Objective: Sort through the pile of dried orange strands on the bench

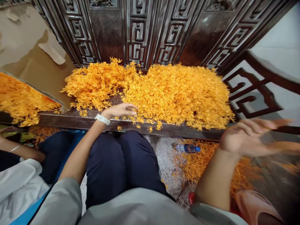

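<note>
A large heap of small, spindly orange pieces lies on the dark wooden bench before me. My left hand, with a pale watch on its wrist, is over the bench at the heap's near left edge. Its fingers reach forward, loosely bent and apart, and nothing shows in them. Off to the right, past the bench's front edge, my right hand is smeared by motion. Its thumb and forefinger stretch well apart, with nothing visible between them. Blurred orange bits appear below it.
A torn cardboard box stands at left, with more orange pieces. Thin orange strands cover the floor around a plastic bottle. Another person's arm is at left. Carved wood rises behind; an armrest bounds the right.
</note>
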Tool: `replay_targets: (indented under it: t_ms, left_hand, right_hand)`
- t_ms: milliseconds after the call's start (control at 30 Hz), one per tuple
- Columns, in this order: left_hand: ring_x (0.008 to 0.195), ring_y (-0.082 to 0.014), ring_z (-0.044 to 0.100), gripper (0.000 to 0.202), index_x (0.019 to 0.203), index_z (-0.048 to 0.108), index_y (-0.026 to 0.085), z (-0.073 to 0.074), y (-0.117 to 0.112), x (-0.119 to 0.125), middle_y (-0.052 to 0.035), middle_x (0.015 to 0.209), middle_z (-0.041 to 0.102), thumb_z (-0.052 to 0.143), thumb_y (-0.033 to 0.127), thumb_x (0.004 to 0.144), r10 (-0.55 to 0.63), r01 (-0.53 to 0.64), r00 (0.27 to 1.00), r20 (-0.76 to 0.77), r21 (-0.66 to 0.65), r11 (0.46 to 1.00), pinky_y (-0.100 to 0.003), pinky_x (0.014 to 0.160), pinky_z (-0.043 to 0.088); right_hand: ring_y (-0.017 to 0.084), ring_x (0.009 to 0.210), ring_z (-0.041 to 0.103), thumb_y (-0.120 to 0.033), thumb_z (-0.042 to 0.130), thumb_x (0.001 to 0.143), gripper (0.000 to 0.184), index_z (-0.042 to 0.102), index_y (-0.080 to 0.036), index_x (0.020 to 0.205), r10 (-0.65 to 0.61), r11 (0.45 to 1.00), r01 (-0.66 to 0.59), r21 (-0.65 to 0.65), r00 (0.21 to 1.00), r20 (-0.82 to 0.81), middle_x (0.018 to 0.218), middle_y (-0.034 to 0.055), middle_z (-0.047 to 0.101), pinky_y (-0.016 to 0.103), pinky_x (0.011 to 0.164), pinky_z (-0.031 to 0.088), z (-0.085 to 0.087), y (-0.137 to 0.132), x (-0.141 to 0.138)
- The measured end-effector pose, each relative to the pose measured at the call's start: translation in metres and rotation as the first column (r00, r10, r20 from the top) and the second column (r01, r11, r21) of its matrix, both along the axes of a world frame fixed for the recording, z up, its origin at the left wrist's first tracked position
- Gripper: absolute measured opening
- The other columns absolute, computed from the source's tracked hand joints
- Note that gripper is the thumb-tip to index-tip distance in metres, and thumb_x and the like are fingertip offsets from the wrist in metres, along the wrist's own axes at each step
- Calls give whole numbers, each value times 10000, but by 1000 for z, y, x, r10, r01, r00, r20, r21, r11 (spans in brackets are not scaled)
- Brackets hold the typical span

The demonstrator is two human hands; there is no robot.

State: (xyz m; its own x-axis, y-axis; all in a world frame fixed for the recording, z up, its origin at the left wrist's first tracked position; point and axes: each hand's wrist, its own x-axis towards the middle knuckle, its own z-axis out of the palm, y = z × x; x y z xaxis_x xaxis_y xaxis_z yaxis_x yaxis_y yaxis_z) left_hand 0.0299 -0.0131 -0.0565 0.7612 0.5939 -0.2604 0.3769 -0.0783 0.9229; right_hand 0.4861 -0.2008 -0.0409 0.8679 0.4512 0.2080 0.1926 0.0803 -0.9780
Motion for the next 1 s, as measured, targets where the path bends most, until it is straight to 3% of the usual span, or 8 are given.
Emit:
replay_targets:
  t_ms: [133, 267, 500, 633, 700, 767, 833, 1000]
  left_hand:
    - [935, -214, 707, 334, 1228, 699, 136, -21, 20, -13, -130, 1070, 755, 639, 319, 955, 334, -292, 940, -73, 339, 894, -363, 863, 554]
    - [972, -250, 670, 277, 1148, 726, 139, -31, 34, -28, -130, 1067, 731, 563, 253, 955, 444, -212, 875, -193, 672, 710, -409, 974, 516]
    - [1401, -443, 484, 594, 1503, 568, 87, -60, 20, -44, -285, 1498, 532, 544, 424, 1015, 589, -61, 628, -508, 723, 688, -568, 1156, 383]
    - [1564, -455, 303, 719, 1659, 390, 142, -87, 6, -50, -264, 1714, 308, 359, 562, 1076, 611, -127, 640, -465, 720, 682, -608, 1245, 239]
    - [1563, -426, 315, 690, 1636, 437, 172, -94, 2, -53, -231, 1706, 349, 340, 568, 1079, 639, -158, 656, -401, 755, 637, -589, 1255, 234]
    - [1539, -397, 356, 649, 1594, 498, 173, -97, 1, -57, -212, 1677, 411, 333, 542, 1085, 664, -188, 670, -331, 790, 584, -564, 1253, 255]
    - [1518, -377, 388, 629, 1558, 533, 159, -98, 0, -59, -202, 1653, 454, 331, 524, 1088, 680, -221, 678, -280, 804, 551, -544, 1248, 279]
    - [1492, -389, 415, 653, 1532, 545, 132, -101, 2, -60, -216, 1632, 480, 329, 552, 1080, 692, -253, 680, -245, 806, 534, -570, 1228, 306]
  right_hand:
    - [199, 551, 350, -661, 240, 1005, 615, 685, -320, 753, 201, 979, -188, 81, 958, -205, 708, 22, 350, 385, 493, 250, -51, -22, -21]
    - [186, 537, 258, -579, 559, 946, 313, 677, -325, 807, 595, 772, -618, 149, 620, -511, 669, -37, 234, 341, 507, 234, -81, -36, -85]
    - [155, 605, 454, -508, 721, 929, 276, 703, -238, 977, 881, 309, -946, -98, 324, -346, 717, -8, 550, 305, 586, 335, -51, 28, -180]
    - [147, 650, 501, -535, 654, 977, 318, 664, -219, 940, 994, 59, -975, -212, 78, -81, 744, -13, 569, 292, 656, 419, -22, 108, -248]
    - [159, 729, 559, -475, 647, 984, 278, 672, -199, 970, 989, 107, -946, -305, 69, 131, 847, 22, 639, 302, 734, 463, -11, 163, -284]
    - [199, 850, 632, -390, 626, 1003, 290, 680, -154, 1162, 938, 299, -832, -467, 165, 305, 1003, 89, 711, 338, 842, 489, 0, 222, -314]
    - [268, 981, 671, -347, 553, 1053, 437, 574, -112, 1421, 908, 408, -623, -667, 202, 366, 1091, 162, 733, 386, 903, 497, 10, 276, -330]
    - [290, 1162, 672, -282, 673, 1022, 486, 561, -110, 1462, 929, 369, -394, -841, 178, 324, 1334, 212, 673, 458, 1027, 522, 19, 346, -333]
